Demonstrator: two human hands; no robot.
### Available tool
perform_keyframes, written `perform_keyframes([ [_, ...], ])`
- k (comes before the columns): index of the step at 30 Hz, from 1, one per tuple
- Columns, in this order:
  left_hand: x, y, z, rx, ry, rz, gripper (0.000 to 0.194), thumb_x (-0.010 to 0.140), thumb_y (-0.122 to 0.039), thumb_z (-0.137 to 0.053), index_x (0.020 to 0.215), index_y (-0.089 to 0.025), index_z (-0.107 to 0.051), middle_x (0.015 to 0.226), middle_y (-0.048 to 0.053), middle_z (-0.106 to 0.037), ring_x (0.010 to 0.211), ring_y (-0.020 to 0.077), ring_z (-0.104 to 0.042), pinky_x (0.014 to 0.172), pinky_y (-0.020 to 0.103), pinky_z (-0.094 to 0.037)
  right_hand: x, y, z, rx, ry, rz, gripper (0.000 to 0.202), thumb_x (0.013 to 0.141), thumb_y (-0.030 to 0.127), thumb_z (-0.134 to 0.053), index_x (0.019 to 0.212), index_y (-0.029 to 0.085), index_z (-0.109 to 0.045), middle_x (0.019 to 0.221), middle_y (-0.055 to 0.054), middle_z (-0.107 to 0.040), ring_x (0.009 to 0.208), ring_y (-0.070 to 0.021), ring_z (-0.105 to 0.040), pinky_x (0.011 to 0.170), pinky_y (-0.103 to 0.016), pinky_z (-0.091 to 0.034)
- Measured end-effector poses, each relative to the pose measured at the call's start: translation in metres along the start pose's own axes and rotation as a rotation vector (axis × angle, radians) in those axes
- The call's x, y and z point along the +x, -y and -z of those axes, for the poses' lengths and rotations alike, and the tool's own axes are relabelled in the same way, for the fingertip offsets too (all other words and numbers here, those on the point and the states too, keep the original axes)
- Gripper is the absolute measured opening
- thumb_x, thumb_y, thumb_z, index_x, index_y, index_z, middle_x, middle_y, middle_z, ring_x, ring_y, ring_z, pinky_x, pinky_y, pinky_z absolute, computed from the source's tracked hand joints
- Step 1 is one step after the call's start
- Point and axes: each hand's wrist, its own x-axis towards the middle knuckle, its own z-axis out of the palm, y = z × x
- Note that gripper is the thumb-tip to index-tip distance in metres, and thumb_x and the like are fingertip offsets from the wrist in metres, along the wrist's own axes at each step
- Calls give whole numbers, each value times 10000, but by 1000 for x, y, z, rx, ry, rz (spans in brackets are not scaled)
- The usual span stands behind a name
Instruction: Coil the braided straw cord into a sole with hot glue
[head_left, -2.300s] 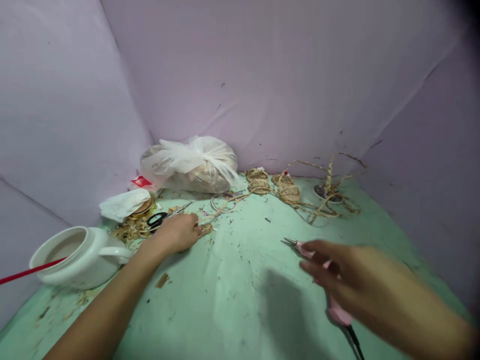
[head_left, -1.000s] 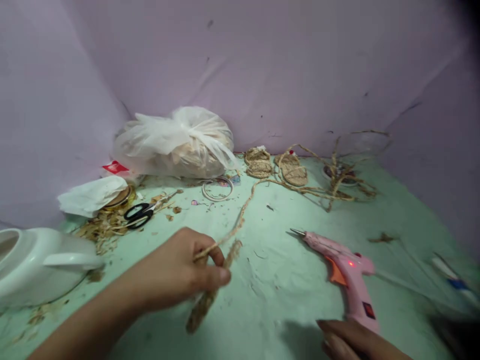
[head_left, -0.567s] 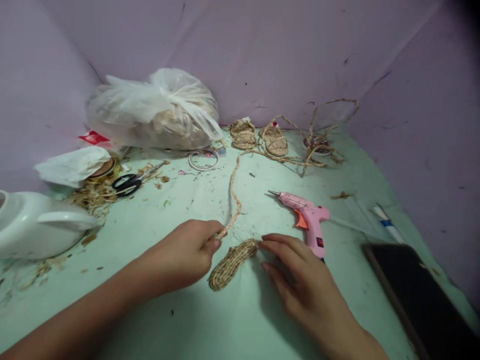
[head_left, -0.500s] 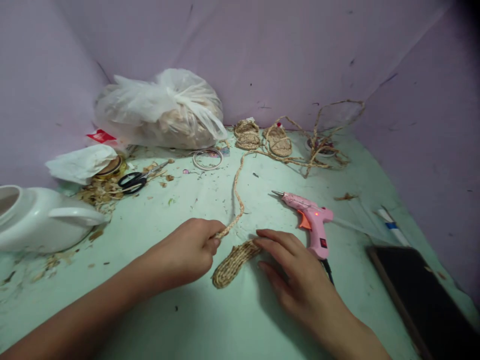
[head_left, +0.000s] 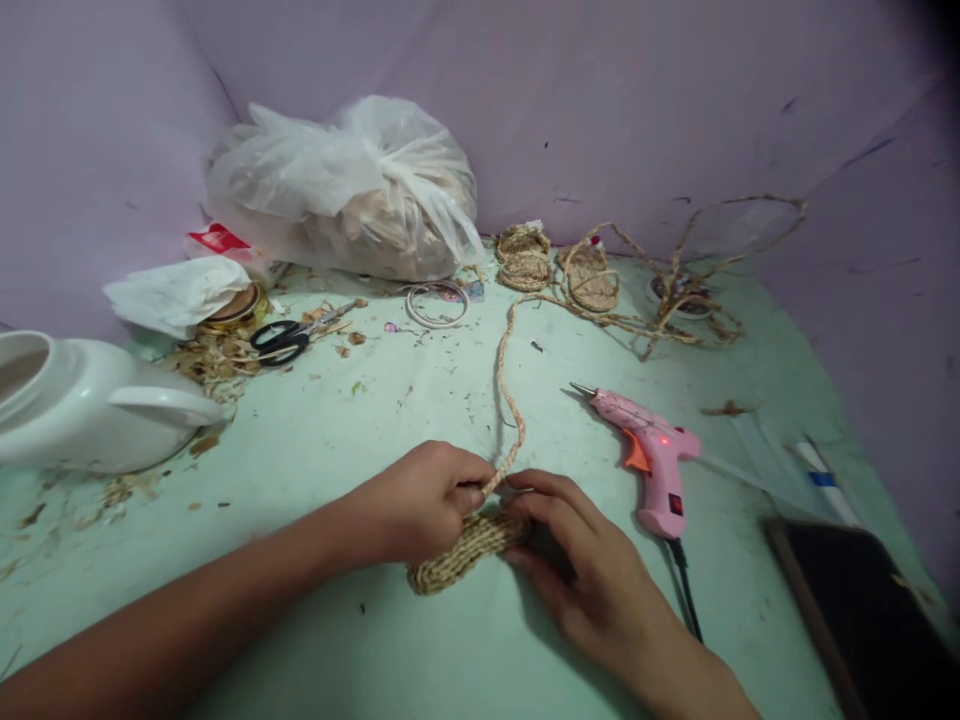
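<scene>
A braided straw cord [head_left: 504, 375] runs from the far side of the table down to my left hand [head_left: 427, 500], whose fingers are closed around its near end. Just below lies a small oval sole of coiled braid [head_left: 461, 558], partly covered by that hand. My right hand [head_left: 585, 545] curves over the sole's right end, thumb on the near side and fingers on the far side, gripping it. The fingertips of both hands nearly meet where the cord comes down to the sole.
A pink glue gun [head_left: 656, 455] with a lit red light lies right, near a dark phone [head_left: 862, 610]. Farther back are small woven slippers [head_left: 589, 278], a tape ring [head_left: 437, 305], black scissors [head_left: 289, 338] and a tied plastic bag [head_left: 352, 200]. A white pitcher [head_left: 97, 410] stands left.
My left hand has moved right with the cord, up against the sole. My right hand's fingers have closed more around the sole's end. The view has shifted slightly.
</scene>
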Motion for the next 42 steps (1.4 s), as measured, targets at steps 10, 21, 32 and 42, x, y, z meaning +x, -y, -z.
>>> perform_keyframes([
  [10, 10, 13, -10, -338, -15, 5, 863, 718, -181, -554, 1452, -155, -102, 654, -57, -532, 589, 101, -453, 563, 203, -370, 24, -6, 2, -199, 19, 116, 322, 820, -3, -408, 1056, 180, -526, 1115, -115, -626, 948, -221, -590, 751, -360, -533],
  [21, -25, -2, -10, 174, -346, 44, 81, 728, -254, -543, 729, -204, -607, 557, -34, -479, 538, 116, -413, 535, 243, -317, 18, -7, 25, -304, 6, 122, 246, 809, 25, -427, 932, 187, -567, 744, -28, -635, 674, -166, -580, 942, -473, -385],
  [32, -27, 8, -37, 281, -432, 72, 93, 801, -255, -456, 771, -212, -532, 669, -13, -539, 601, 129, -489, 572, 256, -352, 15, -9, 21, -278, 10, 5, 230, 821, 41, -422, 902, 203, -563, 739, -26, -624, 691, -178, -589, 854, -449, -395],
  [42, -38, 5, -56, 508, -477, -111, 406, 733, -259, -573, 1127, -226, -483, 1084, 77, -590, 943, 238, -568, 802, 375, -458, 10, -13, 22, -255, 5, 94, 405, 719, -47, -423, 963, 219, -607, 823, -22, -684, 765, -177, -621, 952, -491, -318],
])
